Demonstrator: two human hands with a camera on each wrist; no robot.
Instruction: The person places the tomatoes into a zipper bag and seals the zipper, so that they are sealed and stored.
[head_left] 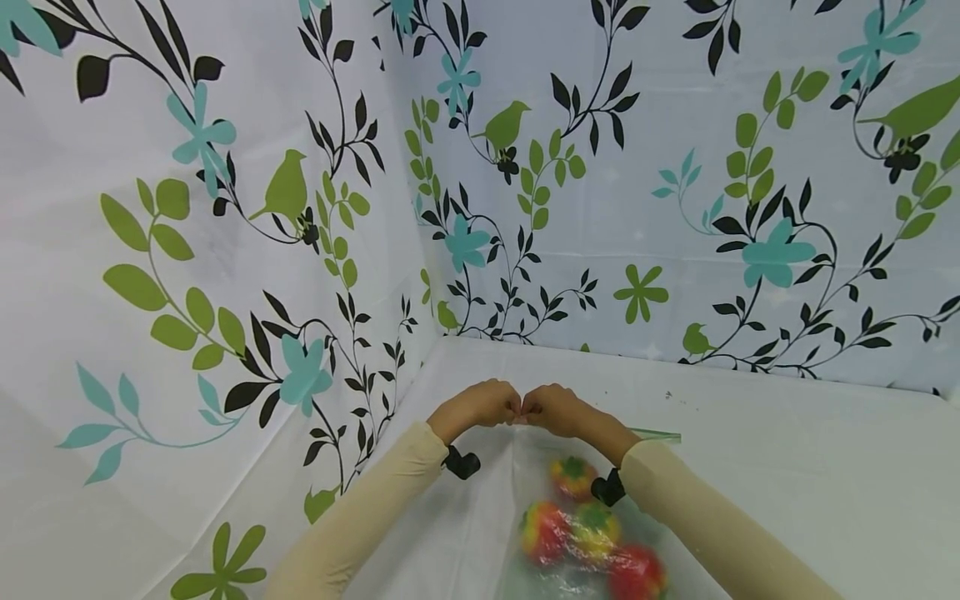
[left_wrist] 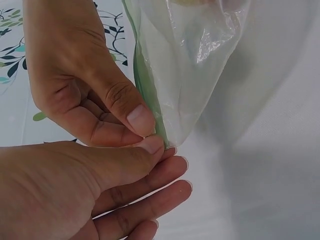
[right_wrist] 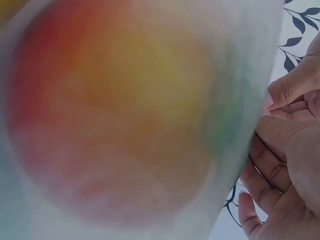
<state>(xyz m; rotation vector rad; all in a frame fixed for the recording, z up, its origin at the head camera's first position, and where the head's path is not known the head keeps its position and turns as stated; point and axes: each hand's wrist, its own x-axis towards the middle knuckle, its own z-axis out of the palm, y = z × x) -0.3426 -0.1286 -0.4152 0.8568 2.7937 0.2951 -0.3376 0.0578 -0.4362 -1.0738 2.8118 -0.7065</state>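
Note:
A clear zip bag (head_left: 531, 479) with a green seal strip (left_wrist: 145, 82) lies under and between my forearms. Inside are several round red-and-yellow pieces with green tops, like bell peppers (head_left: 546, 532). My left hand (head_left: 480, 403) pinches the top corner of the bag between thumb and forefinger, its other fingers loosely extended in the left wrist view. Right beside it, my right hand (head_left: 558, 410) pinches the same seal strip, thumb against forefinger. The two hands' fingertips meet at that corner. In the right wrist view, one blurred pepper (right_wrist: 115, 115) fills much of the picture through the plastic.
A white cover (head_left: 810, 475) spreads over the table on the right. Behind and to the left hang white sheets (head_left: 675, 167) printed with leaves, birds and flowers. The strip's far end (head_left: 660, 435) sticks out past my right forearm.

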